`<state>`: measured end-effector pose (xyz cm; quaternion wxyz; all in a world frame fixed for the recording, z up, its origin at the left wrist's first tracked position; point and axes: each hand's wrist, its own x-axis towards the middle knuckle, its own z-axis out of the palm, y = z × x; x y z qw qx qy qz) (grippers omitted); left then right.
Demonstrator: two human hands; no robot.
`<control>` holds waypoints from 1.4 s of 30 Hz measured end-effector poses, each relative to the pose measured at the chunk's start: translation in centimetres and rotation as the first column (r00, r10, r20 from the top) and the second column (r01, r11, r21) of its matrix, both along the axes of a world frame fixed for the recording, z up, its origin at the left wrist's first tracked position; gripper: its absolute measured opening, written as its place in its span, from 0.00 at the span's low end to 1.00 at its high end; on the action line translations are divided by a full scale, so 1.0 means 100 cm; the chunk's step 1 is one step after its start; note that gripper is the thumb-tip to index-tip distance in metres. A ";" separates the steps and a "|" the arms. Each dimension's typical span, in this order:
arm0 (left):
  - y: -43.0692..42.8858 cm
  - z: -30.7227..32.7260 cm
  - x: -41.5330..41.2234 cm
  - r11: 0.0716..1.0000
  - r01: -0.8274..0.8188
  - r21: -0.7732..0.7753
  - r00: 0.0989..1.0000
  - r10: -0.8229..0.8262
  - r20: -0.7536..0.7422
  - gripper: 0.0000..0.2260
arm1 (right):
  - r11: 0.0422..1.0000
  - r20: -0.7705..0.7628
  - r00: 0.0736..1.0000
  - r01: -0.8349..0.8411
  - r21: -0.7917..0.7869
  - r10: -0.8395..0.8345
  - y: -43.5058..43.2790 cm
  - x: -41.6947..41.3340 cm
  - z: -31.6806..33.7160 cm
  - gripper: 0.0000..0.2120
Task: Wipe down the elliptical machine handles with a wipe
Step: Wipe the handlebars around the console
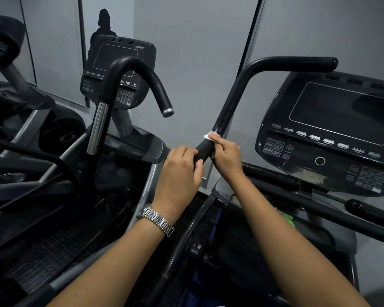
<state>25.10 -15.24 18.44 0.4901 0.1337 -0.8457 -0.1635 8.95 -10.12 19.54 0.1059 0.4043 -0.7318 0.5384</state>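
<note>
The wiping is under way on the near machine's long black handle [230,103]. I judge it to be early or midway, since the bend and the top bar lie well above the cloth. The left hand [182,167] steadies the bar, its grip clenched round the matte sleeve just below the right hand [227,155]. The right hand's grip is closed on a small white wipe [210,135] and presses it against the handle. A corner of the wipe pokes out above the fingers. The next move, I would say, calls for sliding the wipe up the tube with the fingers wrapped round, so the far face gets cleaned too. I see no container plainly. Something green [286,217] lies low under the console [333,134], too blurred to name.
</note>
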 end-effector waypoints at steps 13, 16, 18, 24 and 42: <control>0.001 0.002 0.001 0.999 -0.034 -0.011 0.999 0.034 0.022 0.10 | 1.000 0.039 0.999 0.008 -0.029 -0.007 -0.010 0.017 0.002 0.18; 0.002 0.007 0.002 0.999 -0.034 0.008 0.999 0.034 0.036 0.10 | 0.995 0.028 0.995 -0.090 -0.033 0.091 0.009 0.023 -0.005 0.19; 0.001 0.013 -0.002 0.999 -0.036 0.016 0.998 0.035 0.058 0.10 | 0.994 0.017 0.994 -0.106 -0.012 0.106 0.017 0.015 -0.003 0.19; 0.001 0.043 -0.034 0.997 -0.073 -0.025 0.970 0.077 0.229 0.06 | 0.999 0.008 1.000 0.021 0.041 -0.021 -0.008 -0.005 0.003 0.19; -0.013 0.042 -0.052 0.997 -0.081 -0.008 0.972 0.080 0.223 0.08 | 0.888 -0.381 0.918 0.083 0.451 0.108 0.005 -0.067 0.029 0.22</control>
